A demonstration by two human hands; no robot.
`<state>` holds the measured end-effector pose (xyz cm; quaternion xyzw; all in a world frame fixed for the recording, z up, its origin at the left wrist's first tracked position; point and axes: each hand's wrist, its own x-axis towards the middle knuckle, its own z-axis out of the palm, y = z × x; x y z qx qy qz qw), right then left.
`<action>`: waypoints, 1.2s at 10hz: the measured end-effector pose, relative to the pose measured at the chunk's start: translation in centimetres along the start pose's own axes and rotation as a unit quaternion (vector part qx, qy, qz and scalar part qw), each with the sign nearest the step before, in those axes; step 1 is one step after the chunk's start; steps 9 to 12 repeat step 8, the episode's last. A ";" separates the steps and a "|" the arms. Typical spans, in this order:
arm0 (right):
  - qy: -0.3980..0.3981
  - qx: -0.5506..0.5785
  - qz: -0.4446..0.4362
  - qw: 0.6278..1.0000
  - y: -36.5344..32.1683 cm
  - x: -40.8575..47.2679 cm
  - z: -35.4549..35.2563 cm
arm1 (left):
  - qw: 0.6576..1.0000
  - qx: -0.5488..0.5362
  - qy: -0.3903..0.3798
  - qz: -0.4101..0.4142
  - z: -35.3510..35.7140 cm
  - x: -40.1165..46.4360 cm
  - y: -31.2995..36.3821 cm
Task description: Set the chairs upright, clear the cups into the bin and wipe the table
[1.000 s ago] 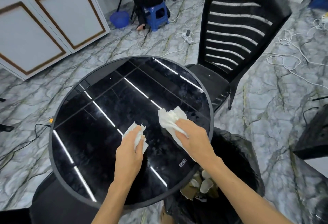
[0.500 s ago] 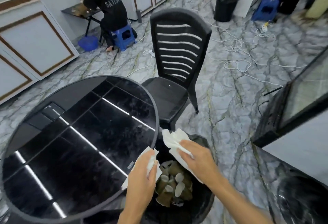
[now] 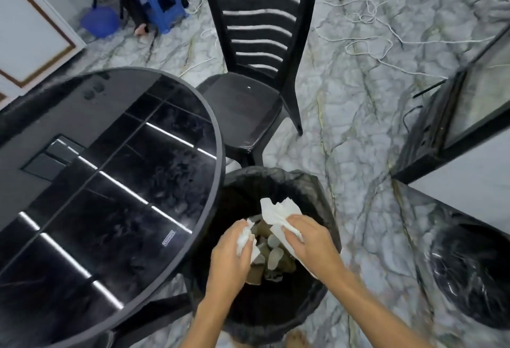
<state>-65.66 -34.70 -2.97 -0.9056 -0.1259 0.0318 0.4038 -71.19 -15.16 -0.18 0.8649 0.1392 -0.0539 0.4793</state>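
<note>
Both hands hover over the open black bin [image 3: 311, 187] lined with a dark bag. My left hand [image 3: 229, 259] grips a crumpled white tissue [image 3: 244, 238]. My right hand [image 3: 309, 240] holds a larger white tissue [image 3: 276, 214] that sticks up past the fingers. Several brown and white paper cups [image 3: 273, 256] lie inside the bin under the hands. The round glossy black table [image 3: 110, 182] stands left of the bin with nothing on it. A black slatted chair [image 3: 256, 44] stands upright beyond the bin.
White cables [image 3: 372, 30] trail over the marble floor at upper right. A black-framed glass cabinet [image 3: 455, 127] stands on the right. A second dark round object [image 3: 469, 276] sits lower right. A person sits on a blue stool [image 3: 162, 8] at upper left.
Both hands left the tabletop with their tissues and moved right, over the bin. The view swung from the table to the bin.
</note>
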 end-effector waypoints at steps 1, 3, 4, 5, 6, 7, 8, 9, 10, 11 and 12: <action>-0.005 -0.009 0.011 1.000 2.6 -0.4 4.4 | 0.999 0.038 -0.014 -0.003 2.0 1.4 -3.8; -0.035 -0.018 0.044 0.998 7.0 -2.0 11.6 | 0.994 0.088 -0.056 -0.033 5.4 2.8 -10.8; -0.048 -0.037 0.062 0.996 8.3 -2.6 13.5 | 0.990 0.112 -0.079 -0.039 6.4 3.1 -12.9; -0.067 -0.048 0.085 0.993 9.2 -2.8 14.4 | 0.985 0.140 -0.092 -0.032 7.1 3.4 -14.1; -0.090 -0.097 0.087 0.987 9.3 -2.7 14.1 | 0.983 0.153 -0.097 -0.037 7.2 3.7 -14.2; -0.090 -0.150 0.082 0.981 9.0 -2.7 13.2 | 0.984 0.160 -0.080 -0.023 7.0 3.7 -13.9; -0.118 -0.162 0.105 0.974 7.6 -2.3 11.6 | 0.986 0.156 -0.062 -0.019 6.1 3.7 -12.4; -0.118 -0.162 0.105 0.974 7.6 -2.3 11.6 | 0.986 0.156 -0.062 -0.019 6.1 3.7 -12.4; -0.118 -0.162 0.105 0.974 7.6 -2.3 11.6 | 0.986 0.156 -0.062 -0.019 6.1 3.7 -12.4; -0.118 -0.162 0.105 0.974 7.6 -2.3 11.6 | 0.986 0.156 -0.062 -0.019 6.1 3.7 -12.4; -0.118 -0.162 0.105 0.974 7.6 -2.3 11.6 | 0.986 0.156 -0.062 -0.019 6.1 3.7 -12.4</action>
